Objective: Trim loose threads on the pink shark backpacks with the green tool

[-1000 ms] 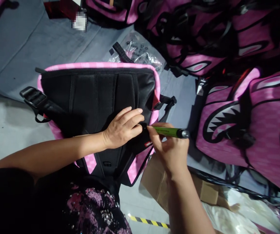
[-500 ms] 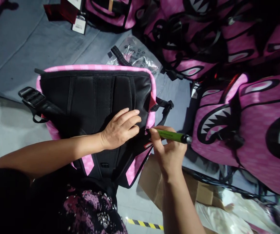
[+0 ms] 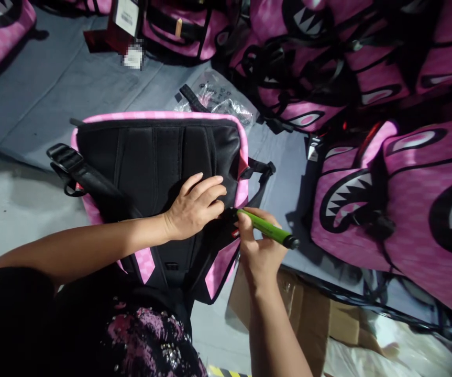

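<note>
My right hand point(image 3: 263, 252) is clamping a green marker point(image 3: 267, 228) over the backpack point(image 3: 166, 152), my left hand point(image 3: 194, 210) is resting on it, fingers slightly apart, grey cloth point(image 3: 53, 89) is lying beneath the backpack, pink bags point(image 3: 410, 196) are sitting to its right.

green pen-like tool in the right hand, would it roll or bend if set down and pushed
The green pen-like tool would probably roll, since its barrel looks slim and rounded. It seems unlikely to bend, being straight along its visible length. It is likely light too: the right hand holds it alone, in a writing-style grip.
</note>
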Motion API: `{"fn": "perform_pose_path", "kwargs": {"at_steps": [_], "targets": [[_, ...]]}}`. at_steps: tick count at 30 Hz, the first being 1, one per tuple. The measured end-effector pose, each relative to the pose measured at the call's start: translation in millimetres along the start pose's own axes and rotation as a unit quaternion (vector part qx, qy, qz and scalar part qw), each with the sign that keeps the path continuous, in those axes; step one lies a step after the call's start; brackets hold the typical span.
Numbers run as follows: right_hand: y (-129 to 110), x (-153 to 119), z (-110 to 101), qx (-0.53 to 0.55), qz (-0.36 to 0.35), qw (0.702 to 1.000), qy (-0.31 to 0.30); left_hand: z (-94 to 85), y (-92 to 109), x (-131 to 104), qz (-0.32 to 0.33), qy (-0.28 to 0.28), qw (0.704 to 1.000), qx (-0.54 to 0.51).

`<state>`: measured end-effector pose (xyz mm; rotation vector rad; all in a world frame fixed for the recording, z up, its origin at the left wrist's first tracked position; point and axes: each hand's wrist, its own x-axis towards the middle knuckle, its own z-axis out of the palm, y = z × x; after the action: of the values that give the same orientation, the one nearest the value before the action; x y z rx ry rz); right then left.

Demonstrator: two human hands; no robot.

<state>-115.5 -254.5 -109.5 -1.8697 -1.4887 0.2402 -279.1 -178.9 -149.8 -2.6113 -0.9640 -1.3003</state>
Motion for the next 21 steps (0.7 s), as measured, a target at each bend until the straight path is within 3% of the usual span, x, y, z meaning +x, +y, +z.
{"fn": "perform_pose_path", "kwargs": {"at_steps": [2, 4, 7, 9, 11, 13, 16, 19, 21], "targets": [[-3, -2, -1, -0.011, -0.031, 0.999, 0.007, -8.2, -2, 7, 0.016, -0.020, 1.000, 0.017], [-8, -6, -3, -0.031, -0.060, 0.998, -0.001, -18.6, -9, 24, 0.076, -0.076, 0.993, 0.045], [-16, -23, -10, -0.024, -0.038, 0.998, 0.033, -35.3, -30, 58, 0.176, -0.230, 0.952, 0.097], [-22, -41, -13, 0.033, -0.016, 0.998, 0.056, -48.6, -41, 79, 0.176, -0.340, 0.917, 0.112], [-29, -59, -12, 0.089, -0.043, 0.993, 0.060, -67.4, -44, 91, 0.151, -0.406, 0.894, 0.114], [-39, -73, -9, 0.113, -0.117, 0.984, 0.069, -95.0, -35, 94, 0.134, -0.414, 0.894, 0.109], [-61, -82, -15, 0.099, -0.242, 0.954, 0.144, -152.1, -4, 91, 0.115, -0.367, 0.920, 0.079], [-86, -81, -38, 0.065, -0.320, 0.920, 0.218, -210.2, 29, 97, 0.055, -0.331, 0.940, 0.054], [-100, -76, -53, 0.027, -0.352, 0.907, 0.228, -233.6, 42, 100, 0.006, -0.314, 0.949, 0.035]]}}
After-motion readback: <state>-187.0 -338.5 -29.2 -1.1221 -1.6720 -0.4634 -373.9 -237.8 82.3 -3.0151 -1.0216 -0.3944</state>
